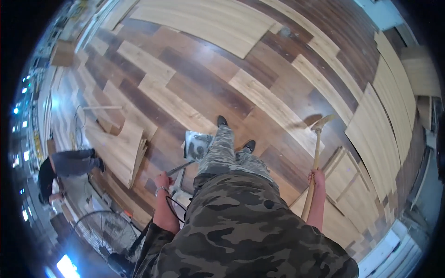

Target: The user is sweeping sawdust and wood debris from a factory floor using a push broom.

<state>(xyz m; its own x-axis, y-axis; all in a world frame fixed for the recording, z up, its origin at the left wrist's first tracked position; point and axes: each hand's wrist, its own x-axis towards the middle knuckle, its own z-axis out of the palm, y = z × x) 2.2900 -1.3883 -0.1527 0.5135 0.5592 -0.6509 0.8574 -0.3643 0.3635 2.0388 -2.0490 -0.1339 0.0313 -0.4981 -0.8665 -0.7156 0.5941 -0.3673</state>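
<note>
My right hand (pixel 317 178) is wrapped round the pale wooden shaft of a long-handled tool (pixel 317 150). Its crosswise head (pixel 322 122) points away from me, above the plank floor. At my left side, my left hand (pixel 163 180) is closed round the end of a dark narrow bar (pixel 181 168). That bar slants toward a greyish, smeared square sheet or pan (pixel 198 145) beside my left leg; whether the two are joined, I cannot tell. A dark cable (pixel 176 204) loops by my left forearm.
Mixed light and dark planks (pixel 204 92) cover the floor. Large pale boards lie ahead (pixel 213 23) and to the right (pixel 375 139), with more stacked at left (pixel 118 148). A person in dark clothes (pixel 69 163) bends over at far left. A caged fan (pixel 104 231) stands behind-left.
</note>
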